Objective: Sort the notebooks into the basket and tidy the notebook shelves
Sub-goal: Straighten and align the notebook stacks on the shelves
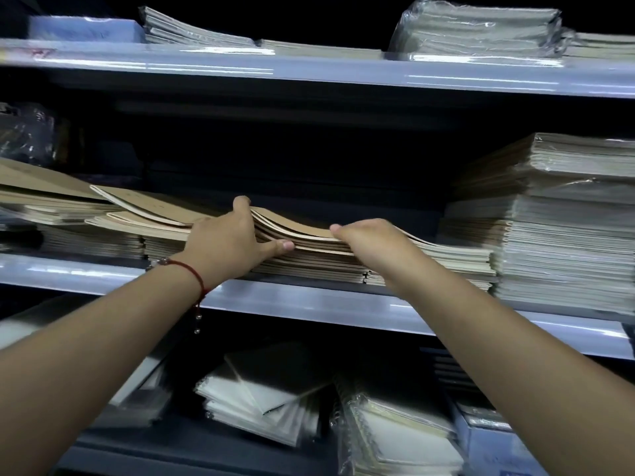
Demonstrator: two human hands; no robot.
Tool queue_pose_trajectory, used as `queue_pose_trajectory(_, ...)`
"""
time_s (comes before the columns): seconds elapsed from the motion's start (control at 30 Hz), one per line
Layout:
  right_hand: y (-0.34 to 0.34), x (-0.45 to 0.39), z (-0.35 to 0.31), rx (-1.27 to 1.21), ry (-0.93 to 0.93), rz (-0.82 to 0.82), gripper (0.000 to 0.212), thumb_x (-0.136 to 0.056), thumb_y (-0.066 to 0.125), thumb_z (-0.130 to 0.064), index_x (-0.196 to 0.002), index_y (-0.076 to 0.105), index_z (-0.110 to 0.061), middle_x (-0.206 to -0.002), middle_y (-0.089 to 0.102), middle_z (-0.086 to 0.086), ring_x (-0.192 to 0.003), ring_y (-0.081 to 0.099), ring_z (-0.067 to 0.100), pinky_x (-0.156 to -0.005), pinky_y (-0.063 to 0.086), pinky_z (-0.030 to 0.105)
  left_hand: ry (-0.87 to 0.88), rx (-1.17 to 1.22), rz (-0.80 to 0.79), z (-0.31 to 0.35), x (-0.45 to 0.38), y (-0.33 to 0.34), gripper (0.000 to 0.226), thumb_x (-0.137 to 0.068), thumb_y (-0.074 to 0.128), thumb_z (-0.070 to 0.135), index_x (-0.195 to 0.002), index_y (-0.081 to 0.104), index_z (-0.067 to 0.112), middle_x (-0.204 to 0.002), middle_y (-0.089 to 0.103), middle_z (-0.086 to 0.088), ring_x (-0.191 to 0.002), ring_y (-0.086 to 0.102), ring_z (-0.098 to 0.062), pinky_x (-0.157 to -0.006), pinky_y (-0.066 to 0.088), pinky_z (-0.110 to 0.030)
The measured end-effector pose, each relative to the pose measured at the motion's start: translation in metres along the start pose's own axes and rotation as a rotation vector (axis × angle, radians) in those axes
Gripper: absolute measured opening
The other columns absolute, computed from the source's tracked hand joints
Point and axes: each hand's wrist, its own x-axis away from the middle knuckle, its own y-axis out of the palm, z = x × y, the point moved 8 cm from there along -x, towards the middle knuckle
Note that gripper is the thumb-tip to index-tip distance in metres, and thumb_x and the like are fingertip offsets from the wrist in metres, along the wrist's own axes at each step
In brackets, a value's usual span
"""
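Observation:
A stack of thin brown-covered notebooks [309, 235] lies on the middle shelf [309, 304], its top copies bowed upward. My left hand [230, 242] grips the left end of the top few, fingers over the cover and thumb pressed into the front edges. My right hand [367, 237] grips the same bundle further right, its fingers curled over the top cover. More brown notebooks [113, 207] slant loosely to the left of my left hand. No basket is in view.
A tall pile of plastic-wrapped notebooks [563, 228] stands at the right of the middle shelf. The upper shelf [309, 70] carries wrapped packs [477, 29]. On the bottom shelf lie spiral notebooks [395, 424] and black-covered ones [268, 389], askew.

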Motion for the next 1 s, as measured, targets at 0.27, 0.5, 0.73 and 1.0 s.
queue_pose_trajectory(0.27, 0.009, 0.006, -0.017, 1.010, -0.569, 0.173, 0.047, -0.105, 0.032, -0.043, -0.146, 0.046, -0.023, -0.155, 0.035, 0.008, -0.143, 0.028, 0.027, -0.118, 0.012, 0.037, 0.028, 0.054, 0.049, -0.005, -0.009, 0.001, 0.080, -0.088, 0.042, 0.074, -0.145, 0.042, 0.018, -0.118, 0.066, -0.010, -0.108, 0.062, -0.030, -0.079, 0.046, -0.037)
queue_pose_trajectory(0.5, 0.010, -0.021, 0.002, 1.047, -0.561, -0.057, 0.052, -0.107, 0.026, -0.043, -0.155, 0.026, -0.025, -0.149, 0.049, -0.004, -0.146, 0.025, 0.014, -0.117, -0.004, 0.021, 0.067, -0.038, 0.037, 0.002, -0.018, 0.013, 0.089, -0.082, 0.041, 0.080, -0.148, 0.039, 0.021, -0.119, 0.068, -0.008, -0.108, 0.064, -0.030, -0.076, 0.049, -0.036)
queue_pose_trajectory(0.73, 0.013, -0.037, 0.003, 1.298, -0.670, 0.032, 0.049, -0.107, 0.027, -0.039, -0.152, 0.030, -0.021, -0.129, 0.064, -0.004, -0.123, 0.055, 0.016, -0.121, 0.001, 0.031, 0.093, -0.067, 0.058, 0.002, -0.025, 0.014, 0.081, -0.084, 0.054, 0.073, -0.146, 0.046, 0.021, -0.126, 0.066, -0.008, -0.110, 0.063, -0.030, -0.075, 0.050, -0.034)
queue_pose_trajectory(1.0, 0.013, -0.031, 0.002, 1.270, -0.689, 0.026, 0.050, -0.108, 0.025, -0.035, -0.155, 0.026, -0.017, -0.134, 0.061, -0.005, -0.125, 0.054, 0.013, -0.122, 0.003, 0.029, 0.057, 0.220, -0.085, -0.009, -0.022, 0.020, 0.091, -0.077, 0.076, 0.057, -0.152, 0.037, 0.025, -0.139, 0.061, -0.001, -0.130, 0.055, -0.017, -0.104, 0.047, -0.040)
